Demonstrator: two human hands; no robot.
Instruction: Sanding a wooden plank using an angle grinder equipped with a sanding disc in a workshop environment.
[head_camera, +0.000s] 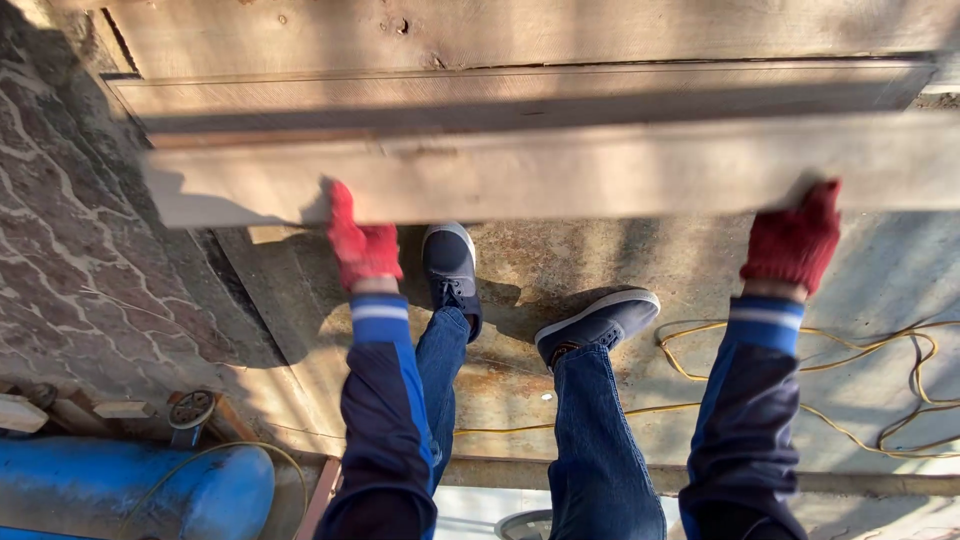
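Note:
A long pale wooden plank (560, 170) stretches across the view at about waist height, above my feet. My left hand (358, 243), in a red knit glove, grips its near edge at the left. In a matching glove, my right hand (797, 238) grips the same edge far to the right. Both sleeves are dark blue with a light stripe at the cuff. My grey shoes (452, 265) and blue jeans show below the plank. The fingertips of both hands are hidden behind the board.
More planks (520, 85) lie stacked just beyond the held one. A stone wall (70, 250) stands to the left. A yellow cord (880, 370) loops over the rusty metal floor at right. A blue cylinder tank (130, 490) lies at lower left.

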